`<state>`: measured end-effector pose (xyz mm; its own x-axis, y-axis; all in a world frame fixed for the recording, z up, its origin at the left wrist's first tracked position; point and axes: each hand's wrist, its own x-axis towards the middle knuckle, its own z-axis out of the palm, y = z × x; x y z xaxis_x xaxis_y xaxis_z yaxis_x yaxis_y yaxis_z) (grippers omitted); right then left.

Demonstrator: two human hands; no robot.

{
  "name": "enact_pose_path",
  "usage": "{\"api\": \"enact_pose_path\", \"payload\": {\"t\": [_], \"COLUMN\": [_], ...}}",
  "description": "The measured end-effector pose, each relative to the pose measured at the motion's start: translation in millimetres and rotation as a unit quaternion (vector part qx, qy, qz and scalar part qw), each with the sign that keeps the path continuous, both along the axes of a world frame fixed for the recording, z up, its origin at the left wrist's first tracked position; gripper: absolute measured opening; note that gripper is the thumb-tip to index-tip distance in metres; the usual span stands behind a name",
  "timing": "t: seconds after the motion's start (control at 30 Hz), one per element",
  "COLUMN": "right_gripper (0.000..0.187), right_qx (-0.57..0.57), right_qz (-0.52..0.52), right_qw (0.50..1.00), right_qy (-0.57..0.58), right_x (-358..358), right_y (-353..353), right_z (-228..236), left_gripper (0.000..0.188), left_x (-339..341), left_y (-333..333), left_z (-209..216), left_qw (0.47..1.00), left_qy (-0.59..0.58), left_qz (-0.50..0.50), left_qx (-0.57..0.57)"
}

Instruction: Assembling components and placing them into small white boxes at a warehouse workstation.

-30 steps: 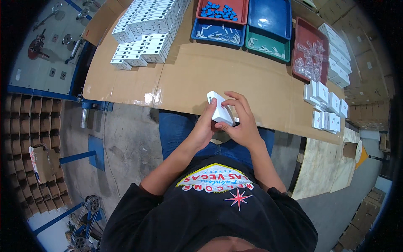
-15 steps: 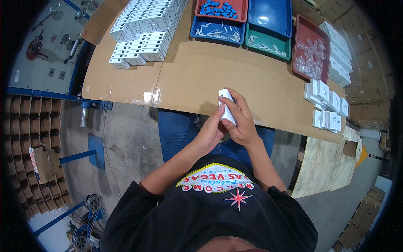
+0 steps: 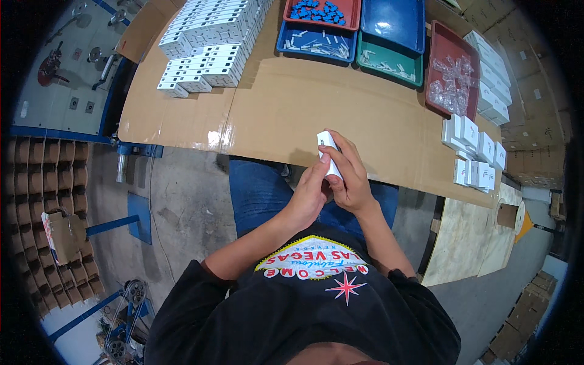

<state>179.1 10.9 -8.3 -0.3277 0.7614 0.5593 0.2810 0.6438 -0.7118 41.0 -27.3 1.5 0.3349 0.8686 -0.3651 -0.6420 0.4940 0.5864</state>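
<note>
A small white box (image 3: 326,140) is held between both hands, just above the near edge of the cardboard-covered table (image 3: 277,115). My left hand (image 3: 309,193) is closed on its left side, the thumb pressed along the face. Around its right side wrap the fingers of my right hand (image 3: 351,176). The box stands tilted with its upper end showing dark print. Its lower part and whatever lies inside are hidden by my fingers.
Stacked white boxes (image 3: 204,67) stand at the back left. Behind the hands are a red tray (image 3: 353,23) of blue parts, a blue tray (image 3: 286,52) and a green tray (image 3: 389,72) of small pieces. A red tray (image 3: 435,100) of clear plastic and small white boxes (image 3: 485,148) lie right.
My right thumb has slid lower on the box, and my left hand has shifted slightly. The box stays in nearly the same place, and the trays and stacks are as before.
</note>
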Motion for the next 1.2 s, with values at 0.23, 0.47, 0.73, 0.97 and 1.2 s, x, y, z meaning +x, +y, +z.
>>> {"api": "enact_pose_path", "payload": {"t": [0.23,0.47,0.73,0.97,1.2], "right_gripper": [0.051,0.049,0.051,0.061,0.075], "right_qx": [-0.007,-0.011,-0.039,-0.124,-0.258], "right_qz": [0.009,0.012,0.015,-0.01,0.051], "right_qw": [1.0,1.0,0.999,0.992,0.957], "right_qy": [0.006,0.02,0.027,0.032,0.119], "right_x": [-1,-2,-4,1,8], "right_y": [-1,-2,-2,-3,-1], "right_z": [-3,-5,-5,7,15], "left_gripper": [0.05,0.051,0.05,0.046,0.063], "left_x": [1,5,7,-9,-20], "left_y": [-2,-4,-3,7,19], "left_z": [-1,-1,1,2,-8], "left_qw": [1.0,1.0,0.999,0.999,0.985], "left_qy": [-0.003,0.007,0.021,0.021,0.156], "left_qz": [0.009,0.026,0.039,-0.041,-0.001], "left_qx": [0.015,-0.008,-0.026,-0.021,0.071]}}
